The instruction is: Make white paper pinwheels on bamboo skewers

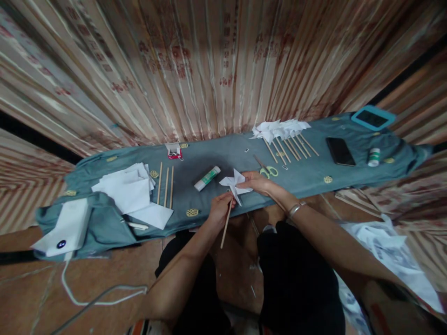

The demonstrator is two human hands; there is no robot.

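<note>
A white paper pinwheel (234,183) on a thin wooden stick (225,228) is held over the near edge of the cloth-covered table. My left hand (220,208) is closed around the stick just below the paper blades. With my right hand (256,181) I pinch the pinwheel's right side, thumb and fingers at a blade. The stick slants down toward my lap. Close beyond my right hand lie scissors with pale green handles (268,171). A glue stick (207,178) rests left of the pinwheel.
Several pinwheels on sticks (284,132) lie in a row at the back right. Loose sticks (166,186) and white paper sheets (131,190) are at left, near a small red box (173,151) and a white device (71,225). A phone (340,151) lies at right.
</note>
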